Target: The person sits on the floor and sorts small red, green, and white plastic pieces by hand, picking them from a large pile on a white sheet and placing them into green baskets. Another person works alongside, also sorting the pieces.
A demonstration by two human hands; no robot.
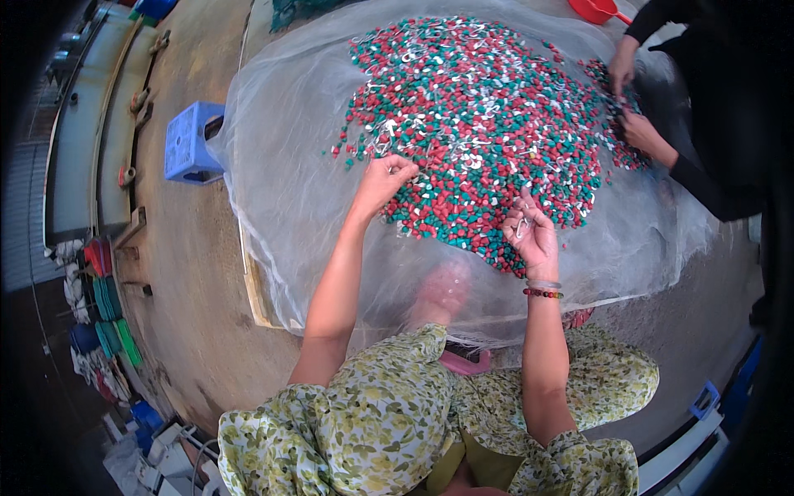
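A wide heap of small red, green and white plastic pieces (488,107) lies on a translucent sheet (289,157). Some white ones look like loops or hooks. At the heap's near left edge is my left hand (384,188), its thumb and fingers pinched together; whatever lies between the fingertips is too small to make out. My right hand (533,244), with a grey band and a beaded bracelet at the wrist, is turned palm up over the near right edge. Its fingers curl around a few small white pieces (522,226).
Across the heap at right, another person's two hands (635,107) work at its edge. A blue plastic stool (192,142) stands left of the sheet. A red scoop-like container (597,10) sits at the far right. My bare foot or leg (442,293) shows at the sheet's near side.
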